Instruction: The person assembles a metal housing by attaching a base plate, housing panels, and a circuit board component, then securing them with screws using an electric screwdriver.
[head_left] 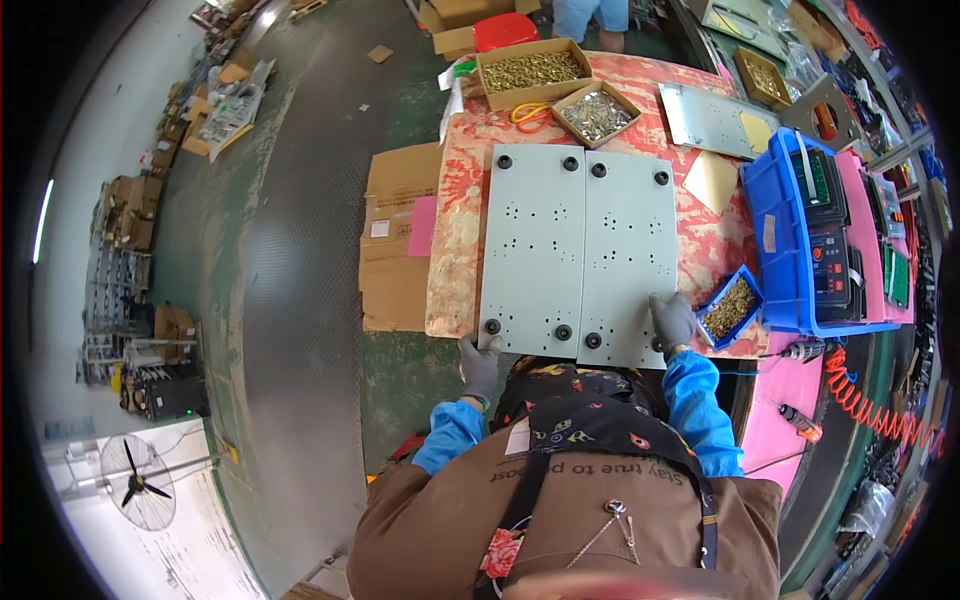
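Observation:
Two light-grey metal panels lie side by side on the worktable, a left panel (533,280) and a right panel (628,285). Each has small drilled holes and a black round foot near every corner, such as the foot (492,326) at the near left. My left hand (480,367), in a grey glove, is closed on the left panel's near-left corner beside that foot; some fingers are hidden under the edge. My right hand (673,322), also gloved, grips the right panel's right edge near its lower corner. Another black foot (657,344) sits just beside it.
The red-and-white worn worktable (462,200) carries cardboard boxes of brass-coloured (535,72) and silver hardware (597,115). At right are a small blue bin (730,308), a large blue crate (785,240) with devices, a screwdriver (800,420) and a coiled orange hose (850,390).

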